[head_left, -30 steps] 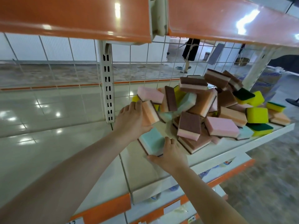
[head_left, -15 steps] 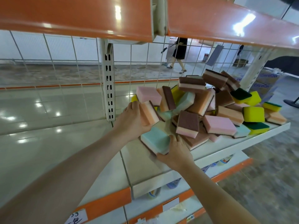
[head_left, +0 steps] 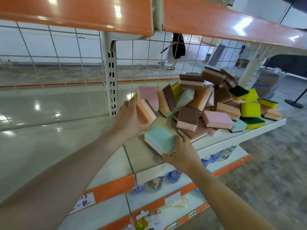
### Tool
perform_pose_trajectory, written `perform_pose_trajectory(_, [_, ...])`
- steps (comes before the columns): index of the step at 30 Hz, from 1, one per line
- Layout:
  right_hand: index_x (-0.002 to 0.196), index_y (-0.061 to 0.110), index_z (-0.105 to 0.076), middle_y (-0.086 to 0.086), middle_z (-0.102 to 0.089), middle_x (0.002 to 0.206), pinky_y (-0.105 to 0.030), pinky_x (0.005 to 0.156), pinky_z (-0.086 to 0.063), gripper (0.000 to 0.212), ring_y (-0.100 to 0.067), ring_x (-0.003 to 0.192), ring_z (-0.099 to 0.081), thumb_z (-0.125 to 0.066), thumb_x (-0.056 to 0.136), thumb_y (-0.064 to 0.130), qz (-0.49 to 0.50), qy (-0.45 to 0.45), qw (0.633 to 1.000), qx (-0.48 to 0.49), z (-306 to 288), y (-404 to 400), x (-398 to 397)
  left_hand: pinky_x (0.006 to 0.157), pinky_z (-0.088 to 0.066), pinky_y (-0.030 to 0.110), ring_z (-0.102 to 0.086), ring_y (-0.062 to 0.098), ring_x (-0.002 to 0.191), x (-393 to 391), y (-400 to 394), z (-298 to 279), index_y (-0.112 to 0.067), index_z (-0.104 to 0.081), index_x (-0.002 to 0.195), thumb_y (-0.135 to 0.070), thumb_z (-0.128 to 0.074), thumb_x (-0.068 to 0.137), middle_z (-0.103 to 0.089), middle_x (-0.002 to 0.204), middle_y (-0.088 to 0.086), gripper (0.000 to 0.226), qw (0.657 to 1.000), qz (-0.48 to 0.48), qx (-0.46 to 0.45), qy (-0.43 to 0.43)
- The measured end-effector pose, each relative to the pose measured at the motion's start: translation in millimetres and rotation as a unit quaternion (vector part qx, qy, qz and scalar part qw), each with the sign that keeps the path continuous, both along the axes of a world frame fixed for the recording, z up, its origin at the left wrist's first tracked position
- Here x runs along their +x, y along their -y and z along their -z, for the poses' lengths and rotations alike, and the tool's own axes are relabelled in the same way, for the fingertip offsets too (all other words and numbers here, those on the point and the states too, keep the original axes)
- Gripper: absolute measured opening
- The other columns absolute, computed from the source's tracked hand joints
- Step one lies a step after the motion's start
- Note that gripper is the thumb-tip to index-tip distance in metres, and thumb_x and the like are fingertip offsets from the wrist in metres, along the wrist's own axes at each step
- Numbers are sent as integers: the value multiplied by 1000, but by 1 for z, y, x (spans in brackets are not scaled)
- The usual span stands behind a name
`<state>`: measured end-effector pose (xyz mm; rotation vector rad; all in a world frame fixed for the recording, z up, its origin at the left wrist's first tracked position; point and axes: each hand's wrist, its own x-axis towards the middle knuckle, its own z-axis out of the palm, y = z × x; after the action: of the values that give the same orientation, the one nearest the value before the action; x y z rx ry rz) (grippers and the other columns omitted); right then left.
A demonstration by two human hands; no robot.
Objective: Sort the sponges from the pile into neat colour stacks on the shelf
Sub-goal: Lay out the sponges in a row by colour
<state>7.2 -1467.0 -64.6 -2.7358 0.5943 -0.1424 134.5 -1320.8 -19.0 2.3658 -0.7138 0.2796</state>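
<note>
Now left hand (head_left: 128, 120) grips an orange sponge (head_left: 146, 112); right hand (head_left: 182, 152) holds a teal sponge (head_left: 160, 139).

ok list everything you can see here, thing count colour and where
sponge pile: dozens, too jumbled to count; pink, peach, brown, mint, yellow-green; right part of the shelf
mint sponge: one, mint over white with a dark base; front of the pile, in the right hand
peach sponge: one, peach and white with a dark edge; left side of the pile, in the left hand
shelf: one, cream with orange edge strip
wire grid back: one, white; behind the shelf
bottles: several, blue and white; shelf below
cardboard box: one, blue print; far right
person: one, dark clothes; beyond the grid
left hand: grips the peach sponge
right hand: grips the mint sponge
</note>
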Motion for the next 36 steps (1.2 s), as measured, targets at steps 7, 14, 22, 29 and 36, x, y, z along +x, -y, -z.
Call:
perform_pose_trajectory(7, [130,12,-35,-5,-42,120,-30,78,-40,72,-22,111,-43,-65,76,49,-10,18,1000,0,0,-15,-14,73,-36,31,-51,28,101,-10,-19,2,-9,-38,130,-46,-75,66,-46,116,10,83,1000,-9,20,-1])
perform_pose_trajectory(14, [133,11,-33,-7,-42,122,-30,77,-39,72,-24,112,-44,-64,78,45,13,33,999,-8,-4,-29,-21,75,-39,33,-50,28,105,-15,-36,-2,-10,-34,132,-48,-72,67,-43,122,10,84,999,1,50,-7])
perform_pose_trajectory(22, [133,9,-33,-8,-42,122,-31,81,-39,72,-26,111,-44,-64,79,45,35,27,999,-1,-6,-46,-31,77,-38,32,-49,29,110,-22,-54,-4,-12,-31,136,-45,-73,71,-41,128,10,84,997,16,78,2])
perform_pose_trajectory(29, [132,12,-34,-5,-42,118,-28,76,-36,70,-23,109,-44,-64,79,46,54,18,998,1,-7,-69,-43,74,-37,29,-49,25,105,-32,-75,-2,-7,-35,130,-50,-71,72,-43,124,10,81,995,35,97,11])
perform_pose_trajectory(36, [129,11,-36,-5,-43,121,-29,78,-39,66,-23,111,-45,-65,79,45,64,16,998,8,-1,-96,-59,84,-42,35,-43,25,113,-50,-99,2,-11,-32,134,-49,-72,71,-38,129,8,83,992,53,112,18])
